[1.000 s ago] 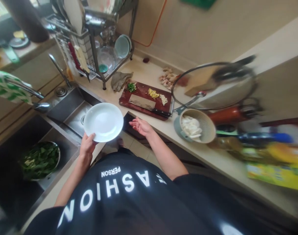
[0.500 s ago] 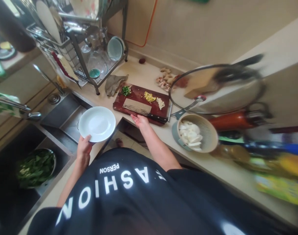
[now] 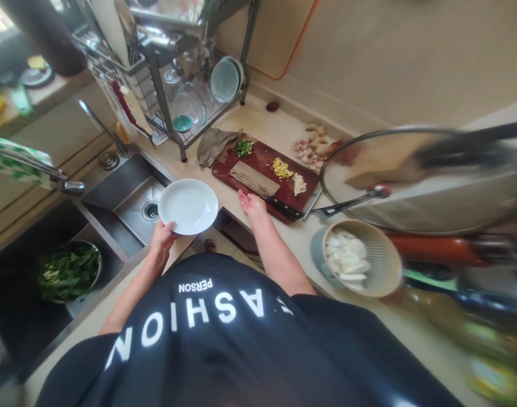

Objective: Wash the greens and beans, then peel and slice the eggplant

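My left hand (image 3: 162,237) grips the near left rim of a white plate (image 3: 188,206), held over the counter edge beside the sink. My right hand (image 3: 253,203), fingers stretched out and holding nothing visible, is at the near edge of a dark red cutting board (image 3: 265,155). Across the board lies a cleaver (image 3: 253,178) with a black handle. Behind its blade are small heaps of chopped green herbs (image 3: 243,148), yellow bits (image 3: 282,168) and white bits (image 3: 299,183).
A colander (image 3: 386,265) with white slices stands right of the board, near a large glass lid (image 3: 411,181). At left are the steel sink (image 3: 126,212) and a pot of leafy greens (image 3: 72,271). The dish rack (image 3: 183,150) stands behind; a grey cloth (image 3: 216,146) touches the board.
The view has shifted, so the surroundings appear further right and partly lower. The plate stays in my left hand, and my right hand remains at the board's near edge.
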Motion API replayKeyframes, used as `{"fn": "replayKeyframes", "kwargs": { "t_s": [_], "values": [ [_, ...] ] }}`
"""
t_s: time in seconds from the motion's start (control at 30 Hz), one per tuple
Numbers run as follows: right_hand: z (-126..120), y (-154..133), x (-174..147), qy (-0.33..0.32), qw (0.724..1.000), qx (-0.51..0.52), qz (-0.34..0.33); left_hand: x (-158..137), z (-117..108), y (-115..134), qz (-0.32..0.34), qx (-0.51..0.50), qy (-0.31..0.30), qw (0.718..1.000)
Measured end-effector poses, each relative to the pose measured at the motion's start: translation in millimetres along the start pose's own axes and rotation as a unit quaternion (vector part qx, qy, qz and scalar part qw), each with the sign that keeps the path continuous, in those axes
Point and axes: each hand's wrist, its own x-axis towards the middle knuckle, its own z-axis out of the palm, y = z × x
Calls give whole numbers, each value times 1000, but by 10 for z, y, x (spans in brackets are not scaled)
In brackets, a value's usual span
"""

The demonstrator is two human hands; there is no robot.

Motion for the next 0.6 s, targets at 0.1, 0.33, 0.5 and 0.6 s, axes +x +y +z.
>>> {"fn": "replayKeyframes", "kwargs": {
  "t_s": [0.1, 0.33, 0.5, 0.6],
  "values": [
    [58, -32, 18, -2, 1000, -5, -8, 101, 135, -9, 0, 4, -1, 1000],
    [-64, -25, -102, -48, 995, -90, 7, 287, 412, -27, -2, 49, 36, 998],
    [-300, -46, -300, -96, 975, -201, 0, 429, 526, -127, 17, 124, 34, 992],
    [-348, -75, -394, -148, 946, -283, -53, 493, 574, -161, 86, 200, 46, 975]
  ]
}}
